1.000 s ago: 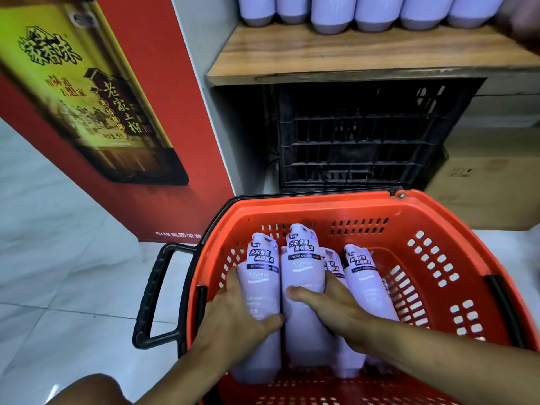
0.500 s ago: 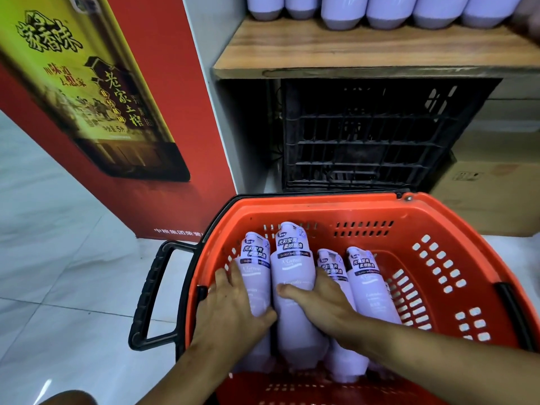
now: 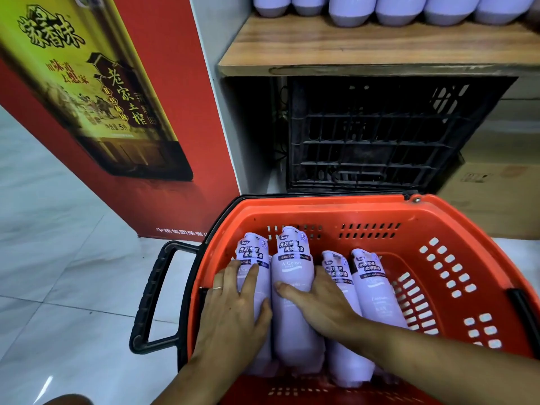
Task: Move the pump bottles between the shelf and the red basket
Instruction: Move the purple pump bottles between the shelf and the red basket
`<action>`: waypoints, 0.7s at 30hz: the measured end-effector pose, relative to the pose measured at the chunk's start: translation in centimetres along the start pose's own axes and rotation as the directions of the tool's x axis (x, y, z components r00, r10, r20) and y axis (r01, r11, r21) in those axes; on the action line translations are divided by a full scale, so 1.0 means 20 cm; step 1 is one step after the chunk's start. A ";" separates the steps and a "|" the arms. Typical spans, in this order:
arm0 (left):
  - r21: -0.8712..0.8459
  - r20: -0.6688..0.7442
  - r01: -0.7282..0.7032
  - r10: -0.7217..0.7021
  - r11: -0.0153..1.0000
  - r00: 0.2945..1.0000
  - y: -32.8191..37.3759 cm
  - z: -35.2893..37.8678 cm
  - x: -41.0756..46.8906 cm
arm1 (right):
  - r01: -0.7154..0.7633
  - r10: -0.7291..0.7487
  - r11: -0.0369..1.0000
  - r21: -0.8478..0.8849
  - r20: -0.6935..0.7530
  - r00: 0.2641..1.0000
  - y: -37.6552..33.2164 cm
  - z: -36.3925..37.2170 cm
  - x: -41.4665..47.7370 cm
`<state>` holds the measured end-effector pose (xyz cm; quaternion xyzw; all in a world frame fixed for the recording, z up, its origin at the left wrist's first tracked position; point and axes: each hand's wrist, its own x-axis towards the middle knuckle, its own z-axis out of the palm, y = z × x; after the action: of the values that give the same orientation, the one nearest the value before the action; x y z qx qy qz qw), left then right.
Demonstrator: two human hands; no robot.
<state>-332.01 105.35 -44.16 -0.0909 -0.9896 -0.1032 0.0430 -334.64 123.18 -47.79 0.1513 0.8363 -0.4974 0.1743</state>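
Four lilac pump bottles lie side by side in the red basket, pump heads toward its far wall and bases toward its near end, packed flank to flank on the side nearest its black handle. The left hand holds the end bottle, the one closest to that handle. Its fingers lie over the top of the body and the thumb is tucked down the gap beside the second bottle. The right hand has its thumb laid across the second bottle and its fingers spread over the third bottle. Whether they close round either one I cannot tell. The fourth bottle lies untouched, farthest from the handle. Beyond the basket's far rim, above a black crate, the wooden shelf carries a row of matching bottles. These look full, so probably fairly heavy, stiff-walled and smooth enough to slip. The best hold is likely a full wrap round the mid-body, or under the shoulder below the pump, and not the pump head, which could snap or turn.
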 end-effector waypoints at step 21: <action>-0.150 -0.205 -0.114 0.082 0.982 0.975 0.00 -0.18 0.40 | 0.268 -0.335 0.924 -0.274 -0.238 0.912 -0.32 -0.39 0.13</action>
<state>-339.53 105.90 -39.80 -0.1324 -0.9630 -0.1891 0.1389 -340.85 127.41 -40.46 0.0668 0.9187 -0.3892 -0.0087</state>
